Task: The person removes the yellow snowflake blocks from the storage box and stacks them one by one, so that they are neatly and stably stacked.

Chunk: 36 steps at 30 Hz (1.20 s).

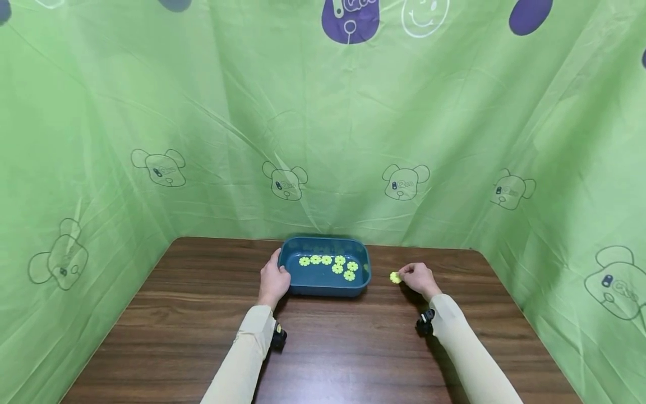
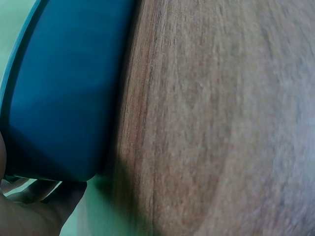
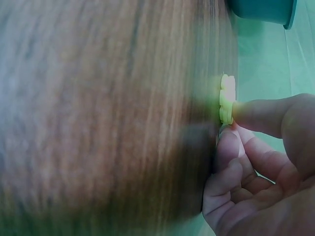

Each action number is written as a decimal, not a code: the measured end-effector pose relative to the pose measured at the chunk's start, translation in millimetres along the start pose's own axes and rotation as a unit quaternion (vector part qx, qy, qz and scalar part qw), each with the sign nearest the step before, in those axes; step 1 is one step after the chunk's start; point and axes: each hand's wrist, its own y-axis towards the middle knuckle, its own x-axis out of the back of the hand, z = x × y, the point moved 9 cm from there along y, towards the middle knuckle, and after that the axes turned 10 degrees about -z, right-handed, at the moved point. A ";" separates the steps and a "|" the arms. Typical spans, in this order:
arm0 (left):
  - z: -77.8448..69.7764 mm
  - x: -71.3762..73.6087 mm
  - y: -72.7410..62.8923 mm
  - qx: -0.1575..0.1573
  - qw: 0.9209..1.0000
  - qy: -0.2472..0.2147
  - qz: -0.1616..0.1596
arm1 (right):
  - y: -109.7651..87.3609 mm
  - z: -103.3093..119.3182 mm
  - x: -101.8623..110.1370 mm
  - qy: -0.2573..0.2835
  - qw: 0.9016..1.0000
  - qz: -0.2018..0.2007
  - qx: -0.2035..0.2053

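Right hand [image 1: 418, 278]: thumb and a finger brought together in a pinch, the remaining fingers folded in; held between the tips, one yellow flower-shaped disc [image 1: 395, 277]. Disc lies level, near the worktop's far edge, between the blue basin and the far right corner; whether its underside touches the wood, I cannot tell.

Left hand [image 1: 275, 281]: fingers bent around the left end of the basin, thumb at the rim, gripping the wall between them.

Blue basin [image 1: 323, 291]: one, rectangular with rounded corners, upright on the worktop, close to the middle of the far edge, long sides running along that edge.

Contents of basin: seven yellow flowers [image 1: 327, 260], of the same pattern as the pinched disc. Four in a row along the far side of the floor; three grouped towards the right end.

Wrist cameras [image 1: 425, 322]: two, black, one per wrist, at the cuffs of pale sleeves [image 1: 243, 350].

Worktop [image 1: 343, 353]: dark brown, wood-grained, glossy towards the near edge.

Curtain [image 1: 343, 123]: green, creased, hung beyond the far edge and along both sides, printed with bear-head outlines and purple spots.
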 end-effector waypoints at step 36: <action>-0.3 1.8 0.9 -0.011 1.000 0.004 -0.010 | 19.4 106.3 -12.8 0.034 0.988 -0.039 0.145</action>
